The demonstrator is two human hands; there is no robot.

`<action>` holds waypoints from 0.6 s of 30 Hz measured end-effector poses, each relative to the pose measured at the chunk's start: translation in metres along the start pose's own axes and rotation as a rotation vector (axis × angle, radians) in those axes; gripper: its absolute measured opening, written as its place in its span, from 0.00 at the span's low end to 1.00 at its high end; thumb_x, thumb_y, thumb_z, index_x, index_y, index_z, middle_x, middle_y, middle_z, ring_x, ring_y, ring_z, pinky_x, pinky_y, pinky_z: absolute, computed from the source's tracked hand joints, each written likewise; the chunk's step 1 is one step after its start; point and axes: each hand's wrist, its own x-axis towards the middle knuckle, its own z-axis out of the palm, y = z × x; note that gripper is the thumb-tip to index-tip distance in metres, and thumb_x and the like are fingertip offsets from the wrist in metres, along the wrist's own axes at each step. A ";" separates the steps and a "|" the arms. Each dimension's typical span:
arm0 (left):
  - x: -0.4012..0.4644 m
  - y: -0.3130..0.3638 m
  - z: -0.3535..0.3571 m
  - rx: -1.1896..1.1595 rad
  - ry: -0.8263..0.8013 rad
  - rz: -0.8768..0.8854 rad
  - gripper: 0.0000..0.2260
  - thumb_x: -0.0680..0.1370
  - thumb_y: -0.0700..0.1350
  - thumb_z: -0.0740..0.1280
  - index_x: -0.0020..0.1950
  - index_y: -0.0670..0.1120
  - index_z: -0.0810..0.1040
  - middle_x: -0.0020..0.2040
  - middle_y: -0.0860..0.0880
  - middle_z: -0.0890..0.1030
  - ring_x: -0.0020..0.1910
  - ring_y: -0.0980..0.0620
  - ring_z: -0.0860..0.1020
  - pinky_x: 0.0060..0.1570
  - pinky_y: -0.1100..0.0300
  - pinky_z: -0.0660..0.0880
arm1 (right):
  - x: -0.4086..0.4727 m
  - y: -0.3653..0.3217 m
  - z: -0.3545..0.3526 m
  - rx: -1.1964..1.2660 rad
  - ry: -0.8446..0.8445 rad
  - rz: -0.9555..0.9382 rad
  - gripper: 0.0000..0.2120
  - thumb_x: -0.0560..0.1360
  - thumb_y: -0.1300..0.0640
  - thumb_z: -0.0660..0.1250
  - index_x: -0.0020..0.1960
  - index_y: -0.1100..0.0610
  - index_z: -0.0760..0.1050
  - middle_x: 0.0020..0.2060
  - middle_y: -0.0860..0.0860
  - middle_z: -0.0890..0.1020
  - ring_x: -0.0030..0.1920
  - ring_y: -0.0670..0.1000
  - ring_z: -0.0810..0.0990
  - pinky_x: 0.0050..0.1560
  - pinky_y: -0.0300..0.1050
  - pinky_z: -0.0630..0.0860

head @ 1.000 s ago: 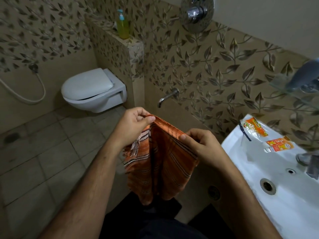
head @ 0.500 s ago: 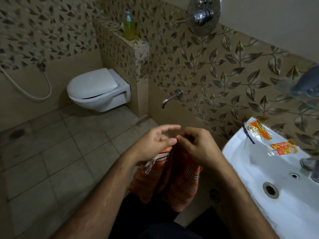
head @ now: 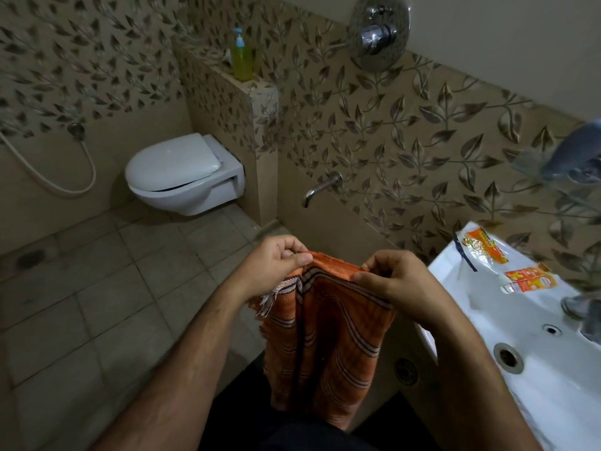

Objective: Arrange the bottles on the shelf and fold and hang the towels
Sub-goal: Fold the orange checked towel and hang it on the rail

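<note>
An orange towel (head: pixel 328 336) with dark and white stripes hangs folded in front of me. My left hand (head: pixel 276 265) pinches its top edge on the left and my right hand (head: pixel 396 281) pinches the same edge on the right, a short span of cloth stretched between them. A yellow-green pump bottle (head: pixel 241 56) stands on the tiled ledge (head: pixel 260 89) above the toilet. A glass shelf (head: pixel 533 164) juts from the wall at the far right, with a blurred grey object (head: pixel 579 148) on it.
A white sink (head: pixel 487 320) sits at the right, with two orange sachets (head: pixel 484 245) on its rim. A white wall-hung toilet (head: pixel 182 174) is at the back left, a spray hose (head: pixel 48 177) beside it. A wall tap (head: pixel 320 187) and shower mixer (head: pixel 379 30) project from the patterned wall.
The hands came together over the towel, bringing its ends together, then drew apart again. The towel now hangs folded narrower, with both hands pinching its top edge.
</note>
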 end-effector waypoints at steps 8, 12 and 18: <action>-0.001 0.000 -0.008 -0.019 0.050 0.008 0.04 0.78 0.44 0.69 0.44 0.47 0.79 0.35 0.40 0.76 0.35 0.48 0.70 0.39 0.58 0.67 | 0.002 0.006 0.000 0.023 0.248 -0.203 0.08 0.69 0.54 0.78 0.34 0.46 0.81 0.38 0.44 0.82 0.46 0.46 0.81 0.50 0.47 0.75; -0.001 0.001 -0.007 -0.023 0.116 0.022 0.04 0.78 0.42 0.68 0.44 0.44 0.78 0.30 0.45 0.74 0.32 0.51 0.68 0.37 0.59 0.66 | 0.002 0.000 0.006 0.201 0.153 -0.200 0.08 0.72 0.56 0.76 0.36 0.54 0.79 0.34 0.51 0.84 0.39 0.47 0.83 0.43 0.45 0.78; 0.000 0.012 -0.004 -0.041 0.227 0.050 0.06 0.79 0.41 0.67 0.42 0.47 0.78 0.27 0.54 0.77 0.28 0.58 0.72 0.33 0.66 0.69 | 0.008 0.009 0.020 0.404 -0.303 -0.175 0.24 0.71 0.45 0.72 0.38 0.67 0.73 0.35 0.71 0.76 0.37 0.62 0.76 0.42 0.56 0.72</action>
